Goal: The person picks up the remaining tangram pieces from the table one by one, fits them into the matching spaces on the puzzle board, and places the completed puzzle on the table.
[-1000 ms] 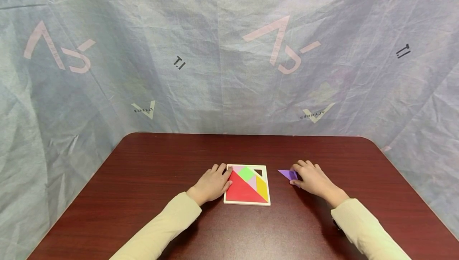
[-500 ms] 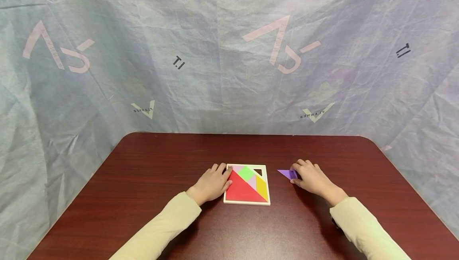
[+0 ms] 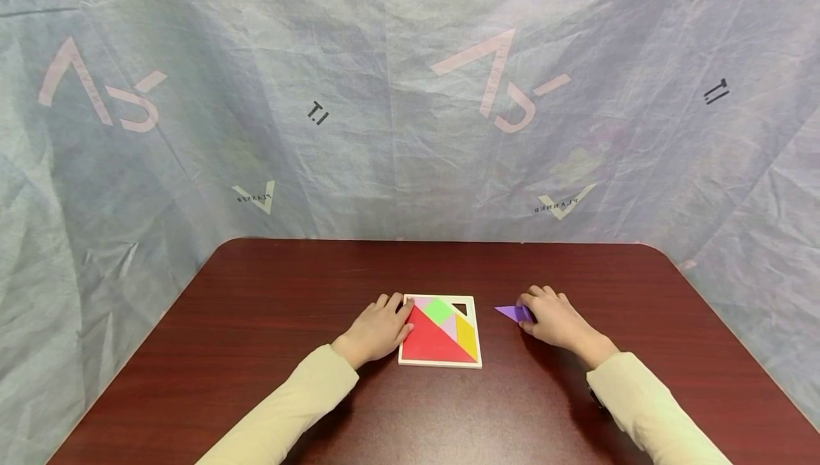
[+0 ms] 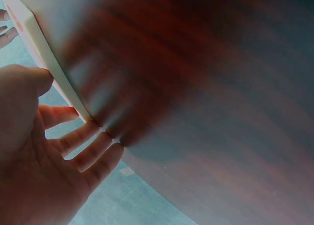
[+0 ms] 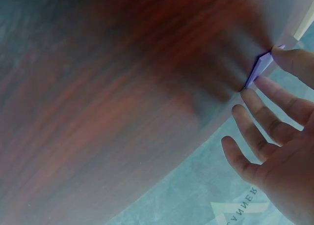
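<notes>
Leftmost, left hand (image 3: 378,328) resting on the dark wooden table (image 3: 256,322), fingers relaxed and nearly straight, fingertips (image 4: 93,123) touching the left edge of the white tangram tray (image 3: 439,363), gripping nothing. Inside the tray: large red triangle (image 3: 430,340), green square (image 3: 439,309), pink pieces, yellow piece (image 3: 468,337), plus a small bare triangular gap at the far right corner. Just right of the tray, apart from it, purple triangle (image 3: 512,312) lying on the table. Further right, right hand (image 3: 556,322) pinching that triangle's near corner between thumb and forefinger (image 5: 294,60), remaining fingers spread loose. Behind, wrinkled grey-blue cloth backdrop (image 3: 410,95).
</notes>
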`<act>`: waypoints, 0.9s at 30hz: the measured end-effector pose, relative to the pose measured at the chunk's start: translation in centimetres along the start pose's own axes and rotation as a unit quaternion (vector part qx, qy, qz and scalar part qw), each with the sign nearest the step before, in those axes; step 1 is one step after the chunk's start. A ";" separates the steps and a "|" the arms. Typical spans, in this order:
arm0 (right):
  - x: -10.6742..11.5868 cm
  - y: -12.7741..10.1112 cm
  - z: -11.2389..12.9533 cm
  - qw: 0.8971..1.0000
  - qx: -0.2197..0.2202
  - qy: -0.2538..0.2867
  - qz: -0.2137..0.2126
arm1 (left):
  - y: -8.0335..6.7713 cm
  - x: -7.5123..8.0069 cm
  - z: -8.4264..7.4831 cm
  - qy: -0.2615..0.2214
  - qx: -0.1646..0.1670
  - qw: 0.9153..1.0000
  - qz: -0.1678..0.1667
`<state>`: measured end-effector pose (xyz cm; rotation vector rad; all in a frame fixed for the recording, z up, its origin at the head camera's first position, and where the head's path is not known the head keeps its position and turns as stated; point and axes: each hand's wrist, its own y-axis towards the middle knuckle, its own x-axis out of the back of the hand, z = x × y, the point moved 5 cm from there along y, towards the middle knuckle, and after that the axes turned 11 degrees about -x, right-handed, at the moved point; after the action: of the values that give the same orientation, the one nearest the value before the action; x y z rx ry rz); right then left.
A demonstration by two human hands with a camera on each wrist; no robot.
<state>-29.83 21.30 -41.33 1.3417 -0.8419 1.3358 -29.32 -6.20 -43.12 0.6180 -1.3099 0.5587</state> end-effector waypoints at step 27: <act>0.1 -0.2 -0.2 1.000 0.018 0.014 -0.018 | -0.1 0.0 0.0 0.012 -0.005 1.000 -0.012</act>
<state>-29.66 21.62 -41.28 1.3578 -0.7736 1.3442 -29.21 -6.26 -43.09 0.6176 -1.2810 0.5377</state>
